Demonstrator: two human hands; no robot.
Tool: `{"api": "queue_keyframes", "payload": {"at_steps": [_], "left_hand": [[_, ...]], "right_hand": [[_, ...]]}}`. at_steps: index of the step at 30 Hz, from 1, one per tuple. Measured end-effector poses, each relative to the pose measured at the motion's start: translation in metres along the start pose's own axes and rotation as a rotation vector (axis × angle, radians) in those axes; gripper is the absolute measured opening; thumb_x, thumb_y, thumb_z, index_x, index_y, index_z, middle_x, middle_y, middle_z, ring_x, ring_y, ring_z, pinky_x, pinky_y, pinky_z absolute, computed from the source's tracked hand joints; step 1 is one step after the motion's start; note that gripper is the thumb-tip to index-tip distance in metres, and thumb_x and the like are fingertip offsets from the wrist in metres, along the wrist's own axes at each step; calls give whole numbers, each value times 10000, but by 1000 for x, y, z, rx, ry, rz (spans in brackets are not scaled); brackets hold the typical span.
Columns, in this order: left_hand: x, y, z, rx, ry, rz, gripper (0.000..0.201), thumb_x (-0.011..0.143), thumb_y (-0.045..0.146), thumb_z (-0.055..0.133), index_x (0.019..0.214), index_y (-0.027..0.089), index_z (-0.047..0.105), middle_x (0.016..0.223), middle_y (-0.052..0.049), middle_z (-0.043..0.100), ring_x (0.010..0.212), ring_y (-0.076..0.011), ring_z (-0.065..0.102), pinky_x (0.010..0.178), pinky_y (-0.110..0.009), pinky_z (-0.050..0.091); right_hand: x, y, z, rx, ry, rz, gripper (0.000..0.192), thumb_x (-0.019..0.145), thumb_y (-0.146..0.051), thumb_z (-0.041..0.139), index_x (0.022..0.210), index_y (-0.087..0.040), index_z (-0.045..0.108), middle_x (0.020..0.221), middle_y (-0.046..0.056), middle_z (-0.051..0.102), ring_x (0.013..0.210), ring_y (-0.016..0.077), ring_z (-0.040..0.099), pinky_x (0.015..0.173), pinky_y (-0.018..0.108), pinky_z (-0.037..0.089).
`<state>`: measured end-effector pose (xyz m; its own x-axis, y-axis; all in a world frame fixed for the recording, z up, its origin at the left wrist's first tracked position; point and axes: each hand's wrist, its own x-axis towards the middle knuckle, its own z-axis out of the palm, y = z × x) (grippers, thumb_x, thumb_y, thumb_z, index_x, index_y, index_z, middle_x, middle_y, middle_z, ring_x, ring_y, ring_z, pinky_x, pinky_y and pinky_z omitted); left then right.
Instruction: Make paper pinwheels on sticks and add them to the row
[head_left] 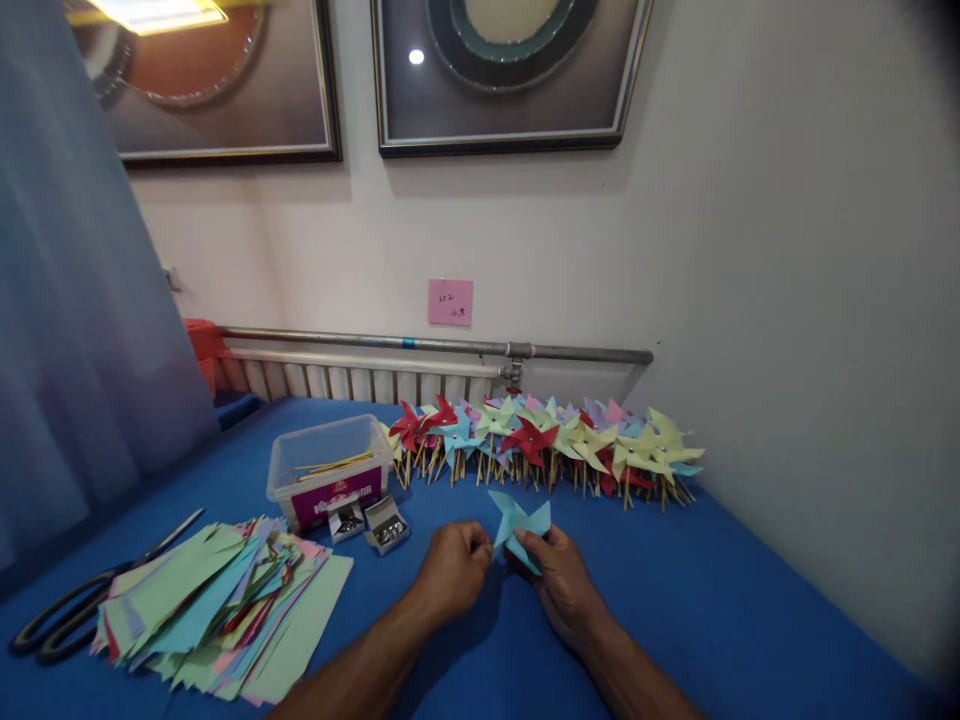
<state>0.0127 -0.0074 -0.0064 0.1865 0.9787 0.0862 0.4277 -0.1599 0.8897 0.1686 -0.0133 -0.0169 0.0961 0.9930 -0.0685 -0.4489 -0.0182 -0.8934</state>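
Observation:
A light blue paper pinwheel (517, 522) with folded blades is in my right hand (564, 580), thumb on its front and fingers behind it. Close by on the left, my left hand (453, 568) is closed in a pinch at the pinwheel's left edge; whatever its fingertips hold is too small or hidden to make out. No stick shows on this pinwheel. Two small boxes, one (346, 520) and another (388, 527) with shiny metal pins inside, lie left of my hands. Behind them stands a clear plastic tub (330, 440) containing thin wooden sticks.
Many finished pinwheels on sticks (529, 438) lie piled along the wall. Stacked coloured paper sheets (217, 610) and black-handled scissors (82, 605) are at left on the blue tablecloth (697, 620). A pipe (360, 341) and radiator run behind; a blue curtain (75, 280) hangs left.

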Motion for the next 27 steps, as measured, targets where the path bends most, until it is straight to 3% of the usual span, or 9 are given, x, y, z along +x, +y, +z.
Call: {"api": "queue_keyframes", "payload": {"at_steps": [22, 27], "left_hand": [[3, -4, 5, -79, 23, -60, 111, 776, 160, 557, 686, 161, 623, 569, 30, 531, 543, -113, 441, 534, -234, 295], [4, -5, 8, -170, -54, -125, 101, 791, 175, 537, 702, 175, 587, 553, 42, 517, 456, -101, 436, 492, -233, 289]], "right_hand": [[-4, -3, 3, 18, -6, -3, 341, 574, -356, 922, 770, -183, 704, 672, -8, 687, 618, 159, 607, 645, 301, 521], [-3, -5, 2, 3, 15, 15, 324, 576, -338, 910, 772, -185, 702, 690, 2, 705, 633, 174, 622, 654, 317, 531]]}}
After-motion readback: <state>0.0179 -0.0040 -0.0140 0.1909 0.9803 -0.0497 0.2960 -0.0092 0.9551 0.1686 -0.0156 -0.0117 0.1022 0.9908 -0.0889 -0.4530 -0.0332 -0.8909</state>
